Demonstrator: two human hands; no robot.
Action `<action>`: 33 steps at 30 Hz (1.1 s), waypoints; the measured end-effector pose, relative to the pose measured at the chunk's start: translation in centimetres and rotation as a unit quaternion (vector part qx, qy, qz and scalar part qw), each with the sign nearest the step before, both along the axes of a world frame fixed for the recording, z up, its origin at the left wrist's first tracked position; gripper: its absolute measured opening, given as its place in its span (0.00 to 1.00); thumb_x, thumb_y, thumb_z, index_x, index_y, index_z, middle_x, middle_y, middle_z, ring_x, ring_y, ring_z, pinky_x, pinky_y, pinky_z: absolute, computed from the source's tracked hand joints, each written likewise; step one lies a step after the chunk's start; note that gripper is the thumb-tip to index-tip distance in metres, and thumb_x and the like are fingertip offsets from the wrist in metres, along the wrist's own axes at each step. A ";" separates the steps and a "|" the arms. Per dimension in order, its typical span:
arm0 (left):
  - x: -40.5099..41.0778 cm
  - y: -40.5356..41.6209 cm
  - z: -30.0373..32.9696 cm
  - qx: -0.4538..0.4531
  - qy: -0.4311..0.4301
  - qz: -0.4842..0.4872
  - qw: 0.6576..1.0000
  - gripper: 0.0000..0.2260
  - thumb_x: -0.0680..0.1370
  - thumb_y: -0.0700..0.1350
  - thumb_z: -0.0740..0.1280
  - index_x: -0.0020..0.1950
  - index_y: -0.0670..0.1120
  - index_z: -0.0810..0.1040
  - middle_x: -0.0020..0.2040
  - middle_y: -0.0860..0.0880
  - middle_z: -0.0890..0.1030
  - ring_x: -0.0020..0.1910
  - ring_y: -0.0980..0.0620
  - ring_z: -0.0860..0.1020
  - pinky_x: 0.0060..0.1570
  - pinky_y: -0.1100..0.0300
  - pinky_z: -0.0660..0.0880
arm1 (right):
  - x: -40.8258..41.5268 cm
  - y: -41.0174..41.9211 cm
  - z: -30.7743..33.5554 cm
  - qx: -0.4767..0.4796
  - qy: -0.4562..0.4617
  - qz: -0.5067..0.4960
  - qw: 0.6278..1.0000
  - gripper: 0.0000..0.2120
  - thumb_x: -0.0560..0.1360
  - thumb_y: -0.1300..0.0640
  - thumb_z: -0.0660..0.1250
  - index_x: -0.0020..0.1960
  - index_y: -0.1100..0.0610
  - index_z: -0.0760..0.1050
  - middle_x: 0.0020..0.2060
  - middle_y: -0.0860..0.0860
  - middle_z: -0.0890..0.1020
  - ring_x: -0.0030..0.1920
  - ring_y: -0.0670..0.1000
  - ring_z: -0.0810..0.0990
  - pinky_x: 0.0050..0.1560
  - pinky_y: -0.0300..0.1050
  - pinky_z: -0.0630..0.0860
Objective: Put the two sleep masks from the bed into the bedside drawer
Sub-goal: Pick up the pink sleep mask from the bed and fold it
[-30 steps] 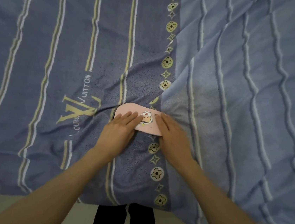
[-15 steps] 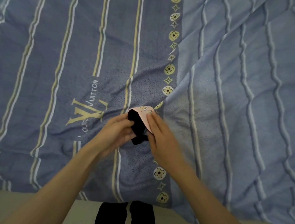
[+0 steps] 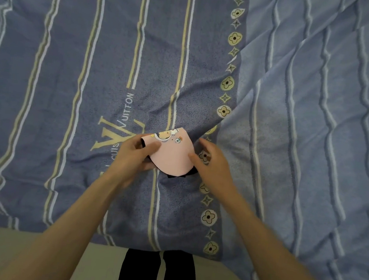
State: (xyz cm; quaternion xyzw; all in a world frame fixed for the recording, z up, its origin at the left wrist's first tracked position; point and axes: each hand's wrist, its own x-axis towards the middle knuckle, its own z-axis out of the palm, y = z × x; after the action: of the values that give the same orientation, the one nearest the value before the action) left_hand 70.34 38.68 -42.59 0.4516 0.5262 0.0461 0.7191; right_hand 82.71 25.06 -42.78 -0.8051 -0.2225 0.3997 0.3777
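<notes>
A pink sleep mask (image 3: pixel 172 154) with a small cartoon print and a black underside is folded in half, just above the blue bed cover (image 3: pixel 70 80). My left hand (image 3: pixel 134 157) grips its left edge, thumb on top. Fingers apart, my right hand (image 3: pixel 213 163) sits at the mask's right edge, fingertips touching or nearly touching it. A black strap end pokes out below the fold. No second sleep mask or drawer is in view.
The cover has yellow and white stripes, a flower band (image 3: pixel 227 85) and a printed logo (image 3: pixel 115 136). A lighter blue blanket (image 3: pixel 317 132) overlaps it on the right. The bed edge runs along the bottom, with pale floor (image 3: pixel 16 254) and my dark trouser legs (image 3: pixel 156 274) below.
The mask lay flat under both hands a second ago. It was then lifted and folded over, its black side showing briefly. Now it is doubled, pink side up, in my left hand.
</notes>
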 end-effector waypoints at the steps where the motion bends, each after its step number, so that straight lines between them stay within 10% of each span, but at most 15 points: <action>1: -0.1 0.1 0.1 -0.009 -0.011 0.008 1.000 0.10 0.75 0.39 0.65 0.56 0.41 0.76 0.51 0.44 0.81 0.49 0.47 0.80 0.45 0.52 0.82 | 0.3 0.2 0.2 -0.003 0.043 -0.014 0.999 0.24 0.74 0.52 0.64 0.68 0.56 0.64 0.65 0.52 0.71 0.64 0.49 0.69 0.63 0.42 0.66; 6: 0.0 0.3 0.8 -0.047 -0.064 0.023 0.997 0.06 0.74 0.38 0.65 0.50 0.42 0.78 0.48 0.44 0.82 0.45 0.51 0.82 0.40 0.58 0.81 | 0.3 0.6 0.9 0.042 0.164 0.012 0.985 0.11 0.74 0.53 0.64 0.55 0.55 0.73 0.51 0.50 0.79 0.49 0.45 0.77 0.46 0.29 0.75; 9: 0.0 0.4 1.1 -0.034 -0.044 -0.019 0.998 0.03 0.73 0.37 0.66 0.46 0.44 0.77 0.47 0.44 0.81 0.43 0.51 0.82 0.41 0.59 0.81 | 0.4 0.8 1.1 0.034 0.191 -0.039 0.980 0.09 0.73 0.57 0.66 0.53 0.57 0.75 0.49 0.54 0.81 0.49 0.51 0.79 0.48 0.40 0.78; 14: -0.1 1.5 1.8 0.165 0.037 -0.254 0.952 0.06 0.70 0.46 0.72 0.44 0.49 0.78 0.43 0.45 0.82 0.41 0.51 0.77 0.44 0.56 0.75 | 1.1 0.7 1.5 0.030 0.112 -0.034 0.993 0.03 0.71 0.59 0.68 0.44 0.54 0.76 0.37 0.48 0.79 0.39 0.48 0.78 0.34 0.34 0.75; 20: 1.1 1.4 2.6 0.257 -0.004 -0.273 0.927 0.04 0.70 0.47 0.72 0.41 0.51 0.78 0.40 0.38 0.79 0.36 0.49 0.72 0.37 0.53 0.69 | 1.0 1.2 2.1 0.020 0.086 -0.014 0.996 0.04 0.70 0.58 0.69 0.45 0.55 0.76 0.37 0.51 0.79 0.36 0.50 0.80 0.31 0.40 0.78; 25: 0.4 1.2 2.2 0.129 -0.021 -0.189 0.973 0.05 0.69 0.41 0.72 0.39 0.50 0.80 0.39 0.46 0.81 0.36 0.55 0.78 0.37 0.63 0.76 | 1.1 0.4 2.4 0.019 0.241 -0.076 0.967 0.07 0.71 0.61 0.68 0.49 0.57 0.76 0.46 0.57 0.80 0.45 0.58 0.80 0.50 0.55 0.79; 33: -0.8 1.3 2.1 -0.113 -0.105 -0.146 0.977 0.16 0.67 0.37 0.69 0.55 0.45 0.78 0.46 0.50 0.85 0.44 0.52 0.83 0.41 0.60 0.81 | -0.2 0.1 2.9 0.113 0.054 -0.057 0.991 0.16 0.70 0.70 0.64 0.47 0.50 0.78 0.42 0.45 0.79 0.46 0.46 0.77 0.45 0.33 0.74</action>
State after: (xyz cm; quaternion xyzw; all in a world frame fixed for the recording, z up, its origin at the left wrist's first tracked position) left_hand 69.55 39.94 -40.47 0.4322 0.3785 -0.0717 0.8154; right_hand 82.55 25.19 -39.88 -0.7461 -0.1993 0.3926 0.4994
